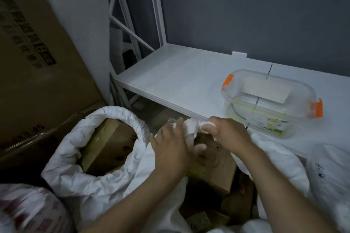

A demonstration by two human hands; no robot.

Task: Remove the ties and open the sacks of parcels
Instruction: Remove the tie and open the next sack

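Observation:
Two white woven sacks stand side by side below me. The left sack (75,168) is open, its rim rolled down, with brown cardboard parcels (108,143) showing inside. The right sack (272,159) gapes too, with more cardboard parcels (214,168) inside. My left hand (170,147) and my right hand (229,134) both grip the bunched far rim of the right sack (190,126), fingers curled over the rolled white fabric. No tie can be made out.
A white metal shelf (180,73) stands just beyond the sacks, holding a clear plastic box with orange clips (270,100). A tall printed carton (37,62) leans at the left. A red-and-white bag (28,210) lies at the bottom left; another white bag (331,172) lies at the right.

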